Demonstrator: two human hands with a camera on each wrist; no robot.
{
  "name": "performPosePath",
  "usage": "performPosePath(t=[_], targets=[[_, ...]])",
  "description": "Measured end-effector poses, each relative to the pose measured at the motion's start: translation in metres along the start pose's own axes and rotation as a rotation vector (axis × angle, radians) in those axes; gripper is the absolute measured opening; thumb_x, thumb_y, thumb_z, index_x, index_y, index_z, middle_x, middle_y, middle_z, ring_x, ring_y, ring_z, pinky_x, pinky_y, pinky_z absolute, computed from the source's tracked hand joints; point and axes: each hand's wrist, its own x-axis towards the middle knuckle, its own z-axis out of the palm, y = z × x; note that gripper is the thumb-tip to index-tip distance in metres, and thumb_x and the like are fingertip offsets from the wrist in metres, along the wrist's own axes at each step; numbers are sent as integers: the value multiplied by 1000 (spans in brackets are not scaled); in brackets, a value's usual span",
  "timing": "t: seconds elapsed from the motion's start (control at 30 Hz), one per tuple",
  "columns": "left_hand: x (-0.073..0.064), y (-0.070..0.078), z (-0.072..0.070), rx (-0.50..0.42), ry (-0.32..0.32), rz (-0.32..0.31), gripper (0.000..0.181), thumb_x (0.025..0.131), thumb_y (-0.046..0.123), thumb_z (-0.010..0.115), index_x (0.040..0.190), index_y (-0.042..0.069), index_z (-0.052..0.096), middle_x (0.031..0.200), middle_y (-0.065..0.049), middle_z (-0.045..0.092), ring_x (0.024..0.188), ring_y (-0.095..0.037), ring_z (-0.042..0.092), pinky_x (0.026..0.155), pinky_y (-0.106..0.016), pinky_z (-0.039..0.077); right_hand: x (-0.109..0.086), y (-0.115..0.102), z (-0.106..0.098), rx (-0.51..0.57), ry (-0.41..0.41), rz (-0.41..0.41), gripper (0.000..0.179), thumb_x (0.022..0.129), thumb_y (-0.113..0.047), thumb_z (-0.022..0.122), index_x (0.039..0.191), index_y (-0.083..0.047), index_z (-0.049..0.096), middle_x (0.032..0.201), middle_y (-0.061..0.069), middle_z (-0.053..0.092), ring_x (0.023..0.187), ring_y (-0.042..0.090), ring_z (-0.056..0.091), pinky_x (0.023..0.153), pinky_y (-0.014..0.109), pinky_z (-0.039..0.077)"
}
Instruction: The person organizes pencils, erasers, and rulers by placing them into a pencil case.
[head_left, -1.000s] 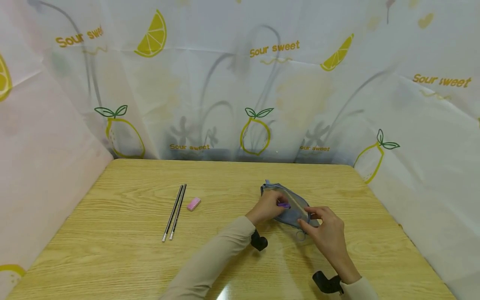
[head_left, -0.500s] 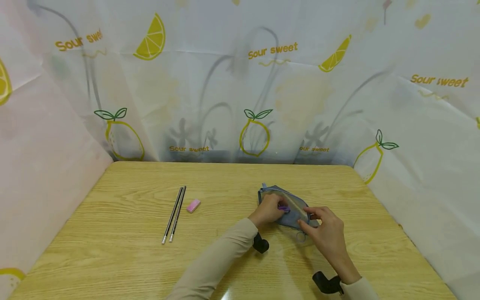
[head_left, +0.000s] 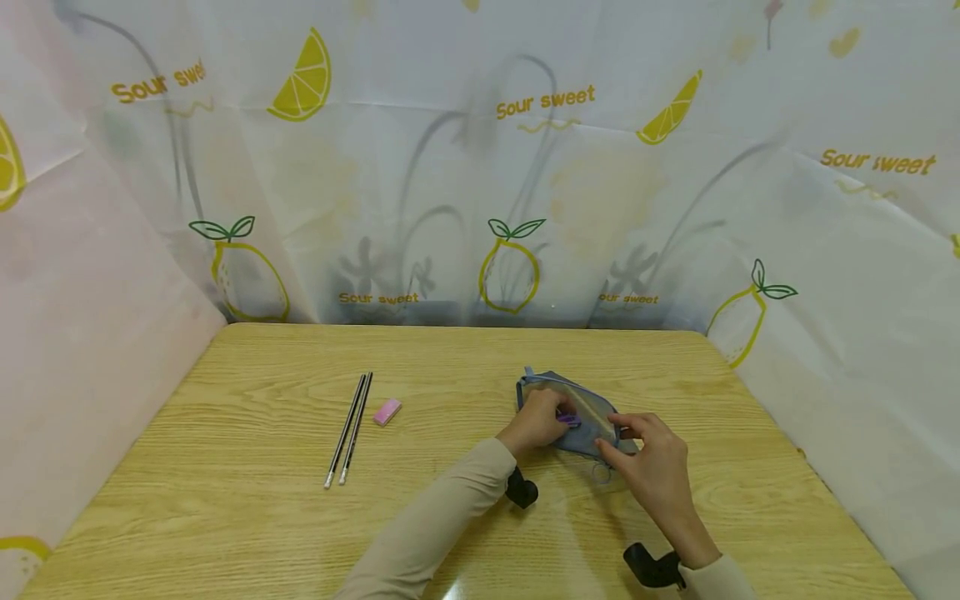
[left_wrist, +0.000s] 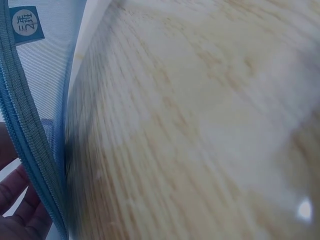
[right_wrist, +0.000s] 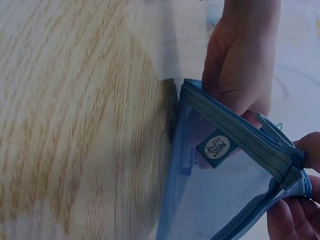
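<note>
A blue mesh zip pouch [head_left: 585, 442] with a small label lies at the right of the table, its zip side open. My left hand [head_left: 536, 419] reaches in through the opening and pinches a small purple object [head_left: 570, 421], whose kind I cannot tell. In the right wrist view, that hand [right_wrist: 245, 70] is dipped past the zip edge, its fingertips behind the mesh. My right hand [head_left: 656, 454] pinches the pouch's right end between thumb and fingers, beside the zip pull ring [head_left: 602, 473]. The left wrist view shows the pouch's zip edge [left_wrist: 32, 120] close up.
Two dark pencils [head_left: 348, 429] with white ends lie side by side on the left of the wooden table [head_left: 262, 517]. A pink eraser [head_left: 387, 412] lies just right of them. A lemon-printed white sheet [head_left: 435, 192] hangs behind and beside the table.
My left hand has moved slightly down and deeper into the pouch with the purple object. The right hand keeps its grip on the pouch's end.
</note>
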Motion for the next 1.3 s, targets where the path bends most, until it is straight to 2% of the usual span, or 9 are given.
performPosePath(t=[0.47,0.7,1.0,1.3], targets=[[-6,-1,-5,-33,20,26,21,81,-8,66,98,3,73,96,-7,70,89,-16,64,70,-22,48,-1,-1,0,13,-3,8,35,64,-1,89,95,1,74,91,12,66,69,23,67,48,25,49],[-9,-2,-8,-42,-6,35,21,85,-5,66,103,3,71,101,-6,69,93,-16,63,76,-24,50,-1,-4,-1,6,-15,29,34,66,-3,89,96,0,74,92,11,66,71,22,67,53,31,51],[-12,-8,-13,-55,-6,55,20,86,-3,65,103,5,72,102,-4,69,96,-16,61,81,-25,48,-1,-3,-2,10,-18,40,33,66,2,86,97,2,74,92,13,65,72,24,66,50,26,50],[-17,-3,-17,-84,-20,57,20,87,-4,64,104,2,71,104,-7,68,97,-19,62,81,-25,48,-1,-3,-2,27,-4,28,32,65,9,81,95,4,73,92,15,65,70,26,67,43,22,44]])
